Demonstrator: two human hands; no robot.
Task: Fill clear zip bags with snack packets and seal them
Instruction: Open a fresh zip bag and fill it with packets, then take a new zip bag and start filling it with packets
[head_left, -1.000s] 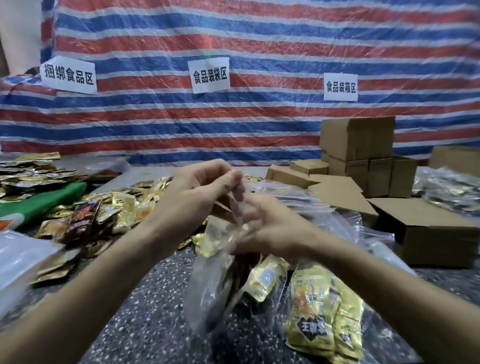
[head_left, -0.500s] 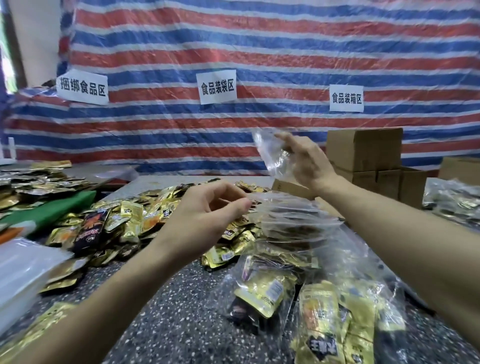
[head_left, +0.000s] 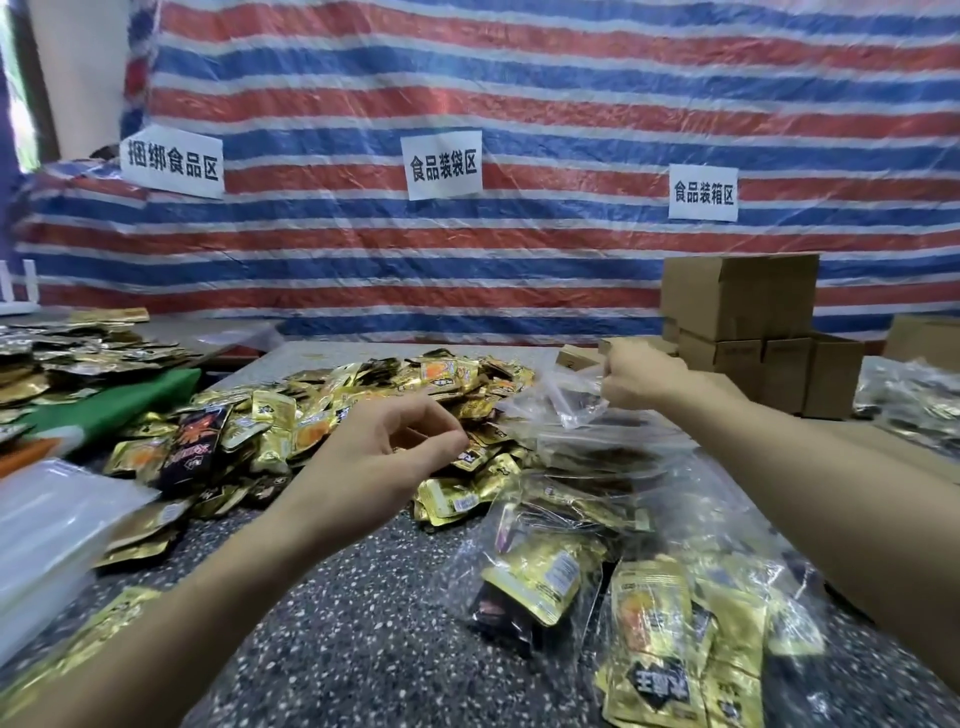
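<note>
Lowered, right hand pinches clear zip bag; left hand curled.

This is a makeshift food-packing workshop, nothing fancy. The wall in front of me is just a red, white and blue striped tarp with paper signs stuck on it. The left sign says 捆绑食品区, the middle sign 食品装袋区 and the right sign 食品装箱区, so bundling, bagging and boxing zones. My speckled table is heaped with gold snack packets, stuffed clear zip bags lie to my right, and plain cardboard boxes are stacked past them.
</note>
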